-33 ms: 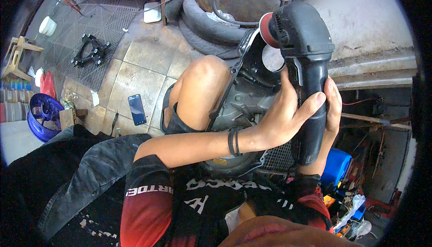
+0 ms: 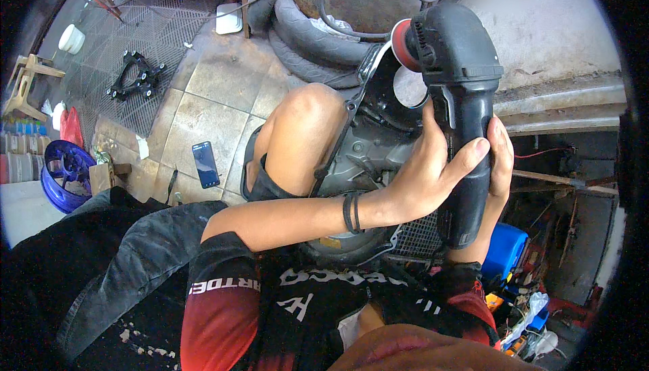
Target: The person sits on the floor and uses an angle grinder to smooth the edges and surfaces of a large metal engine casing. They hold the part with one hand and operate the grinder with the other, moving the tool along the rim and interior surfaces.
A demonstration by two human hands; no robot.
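Observation:
A black power polisher or sander with a red round pad stands upright in front of me, its head at the top. My left hand is closed round the left side of its body, with the thumb across the front. From the right, my right hand holds the same tool; part of that hand is hidden behind it. Beyond and below the tool sits a grey metal engine, partly covered by my left arm. A glossy black part with a pale round face shows just left of the tool, near the pad.
Stacked tyres lie ahead. On the tiled floor to the left are a phone, a black metal bracket and a blue wheel rim. A blue case and clutter are at the right. A pale wall rises behind the tool.

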